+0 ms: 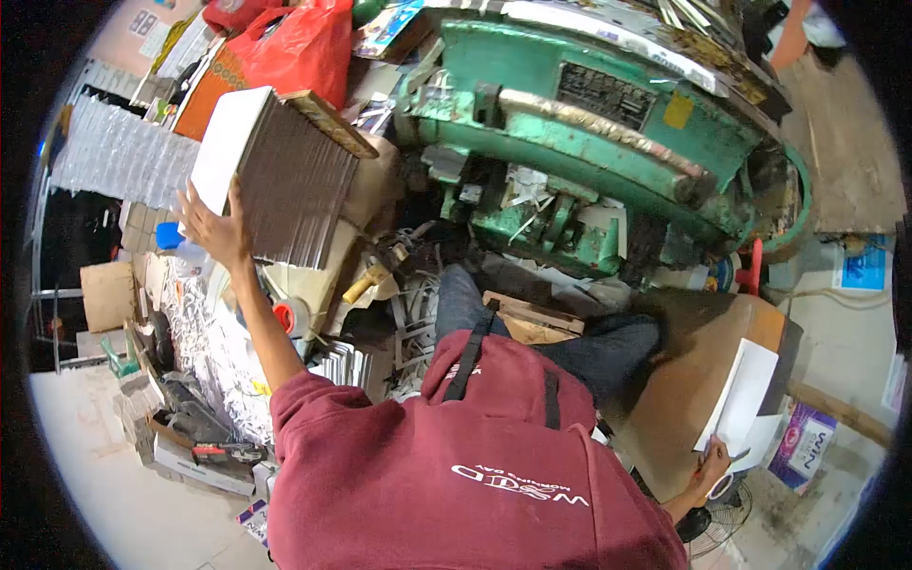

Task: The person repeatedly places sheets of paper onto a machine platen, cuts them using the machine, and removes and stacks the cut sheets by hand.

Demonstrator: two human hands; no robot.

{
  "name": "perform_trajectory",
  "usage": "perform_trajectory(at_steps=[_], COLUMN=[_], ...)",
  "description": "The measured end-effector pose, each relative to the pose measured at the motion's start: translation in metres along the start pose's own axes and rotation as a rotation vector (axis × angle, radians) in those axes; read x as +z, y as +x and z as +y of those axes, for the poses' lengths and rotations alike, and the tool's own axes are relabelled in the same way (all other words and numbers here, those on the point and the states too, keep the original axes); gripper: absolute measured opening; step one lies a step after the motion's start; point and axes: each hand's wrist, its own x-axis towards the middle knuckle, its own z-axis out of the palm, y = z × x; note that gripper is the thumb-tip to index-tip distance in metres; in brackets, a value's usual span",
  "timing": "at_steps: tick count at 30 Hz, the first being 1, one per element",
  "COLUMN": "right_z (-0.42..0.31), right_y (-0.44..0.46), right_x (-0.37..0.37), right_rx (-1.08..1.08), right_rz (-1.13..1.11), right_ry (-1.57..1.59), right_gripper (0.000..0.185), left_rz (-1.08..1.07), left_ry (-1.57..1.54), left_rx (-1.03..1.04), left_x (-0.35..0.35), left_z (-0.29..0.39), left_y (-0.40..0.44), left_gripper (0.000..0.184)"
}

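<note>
A tall stack of sheets or boards (pixel 299 180), white on its top face and brown along its edges, leans at the upper left against a wooden board (pixel 332 123). My left hand (pixel 218 228) rests on the white face (pixel 228 133) near its lower edge, fingers spread. At the lower right, my right hand (pixel 712 467) is closed at the bottom edge of some white sheets (pixel 741 394). A thin pointed item shows at its fingers, and a round white ring (pixel 722 487) lies beside them. The sheets lie over a brown surface (pixel 679 380).
A green machine (pixel 579 104) spans the top. A red plastic bag (pixel 299 47) sits behind the stack. Shredded paper (pixel 195 351), a tape roll (pixel 290 316) and tools (pixel 199 418) lie at left. A fan (pixel 727 518) stands near my right hand.
</note>
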Motion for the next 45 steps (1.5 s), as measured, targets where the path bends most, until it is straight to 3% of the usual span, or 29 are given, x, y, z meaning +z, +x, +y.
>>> perform_trajectory(at_steps=[1,2,3,5,8,11,12,13,14,15,17,18,22,25,27,28,29,30,32,33,34,36,39,41,45], right_z=[0.007,0.022,0.062,0.032,-0.021,-0.148,-0.175,-0.207,-0.237,-0.265,-0.306,-0.323,-0.335,-0.337,-0.339,-0.338,-0.338,-0.341,-0.343,-0.347,-0.357,-0.381,-0.417,-0.408,-0.31], right_y=[0.005,0.017,0.044,0.024,0.021,-0.03,-0.032,-0.041,-0.057,-0.071,-0.089,-0.106,-0.099,-0.094,-0.102,-0.099,-0.095,-0.091,-0.08,-0.077,-0.076,-0.078,-0.098,-0.09,-0.014], right_x=[-0.006,-0.015,-0.022,-0.021,-0.053,-0.035,-0.032,-0.019,0.002,0.026,0.073,0.096,0.194,0.275,0.319,0.334,0.345,0.35,0.349,0.346,0.342,0.326,0.274,0.246,0.195], right_rx=[0.006,-0.213,-0.51,-0.47,-0.384,-0.633,-0.687,-0.776,-0.861,-0.892,-0.942,-0.99,-0.903,-0.789,-0.728,-0.766,-0.803,-0.948,-1.217,-1.237,-1.258,-1.29,-1.323,-1.247,-1.033], right_rz=[-0.032,0.003,0.272,0.772,0.989,0.905,0.867,0.778,0.686,0.594,0.402,0.269,-0.318,-0.542,-0.666,-0.729,-0.79,-0.712,-0.52,-0.418,-0.317,-0.168,0.05,0.198,0.249], right_ry=[-0.012,-0.259,-0.377,-0.409,-0.377,-0.328,-0.369,-0.331,-0.292,-0.197,-0.031,-0.002,0.112,-0.044,-0.047,-0.076,-0.104,-0.187,-0.348,-0.38,-0.41,-0.386,-0.266,-0.27,-0.401], right_gripper=[0.024,0.024,0.024,0.028,0.03,0.029,0.029,0.028,0.028,0.027,0.023,0.02,0.017,0.02,0.019,0.021,0.026,0.032,0.047,0.053,0.06,0.067,0.065,0.059,0.054], left_rz=[0.034,-0.01,-0.039,-0.108,-0.228,-0.546,-0.866,-1.118,-1.222,-1.496,-1.255,-1.275,-1.153,-1.039,-1.062,-1.222,-1.165,-1.142,-0.819,-0.671,-0.482,-0.222,-0.145,-0.186,-0.372], left_ry=[-0.062,-0.193,-0.341,-0.64,-1.071,-1.177,-1.189,-1.107,-0.943,-0.597,-0.675,-0.739,-0.728,-0.439,-0.547,-0.606,-0.728,-0.724,-0.603,-0.488,-0.524,-0.106,0.238,0.303,0.142], left_rx=[0.041,0.087,0.163,0.288,0.373,0.497,0.516,0.572,0.785,0.756,0.92,0.844,0.987,1.182,1.115,0.93,0.754,0.638,0.418,0.299,0.264,0.332,0.236,0.236,0.062], left_x=[0.001,-0.001,0.007,0.004,0.03,0.1,0.088,0.099,0.12,0.069,0.04,0.003,-0.085,-0.126,-0.127,-0.135,-0.138,-0.155,-0.169,-0.178,-0.182,-0.185,-0.12,-0.048,0.018], left_z=[0.025,0.058,0.087,0.162,0.251,0.32,0.337,0.354,0.367,0.372,0.345,0.326,0.249,0.209,0.183,0.174,0.161,0.153,0.123,0.115,0.098,0.078,0.009,-0.054,-0.085], left_y=[0.002,0.005,0.007,0.017,0.033,0.024,0.021,0.007,-0.02,-0.03,-0.085,-0.087,-0.133,-0.147,-0.132,-0.107,-0.081,-0.046,-0.004,0.016,0.032,0.056,0.05,0.034,-0.013], left_gripper=[0.083,0.08,0.075,0.071,0.076,0.08,0.081,0.078,0.081,0.086,0.092,0.095,0.114,0.09,0.085,0.083,0.081,0.071,0.074,0.075,0.074,0.069,0.064,0.062,0.057])
